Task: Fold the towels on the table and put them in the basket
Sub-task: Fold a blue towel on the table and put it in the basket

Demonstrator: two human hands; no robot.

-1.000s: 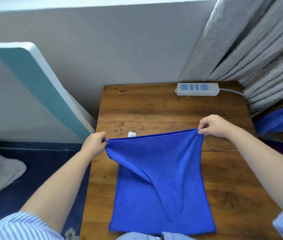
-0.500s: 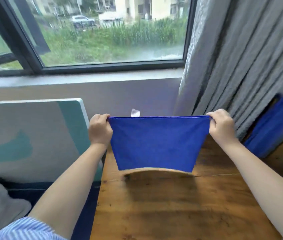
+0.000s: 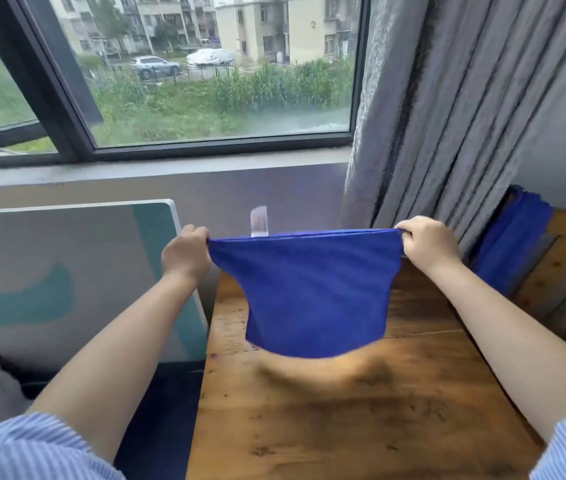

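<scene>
A blue towel hangs in the air above the wooden table, stretched between both hands, with a white label sticking up from its top edge. My left hand pinches the towel's top left corner. My right hand pinches the top right corner. The towel's lower edge swings free, clear of the tabletop. More blue cloth hangs at the right beside the curtain. No basket is in view.
A grey curtain hangs behind the table at the right. A white and teal board leans against the wall left of the table. A window fills the back. Wooden furniture stands at the far right.
Both hands have lifted the towel off the table and hold it up in the air. The view has tilted up from the tabletop to the window.
</scene>
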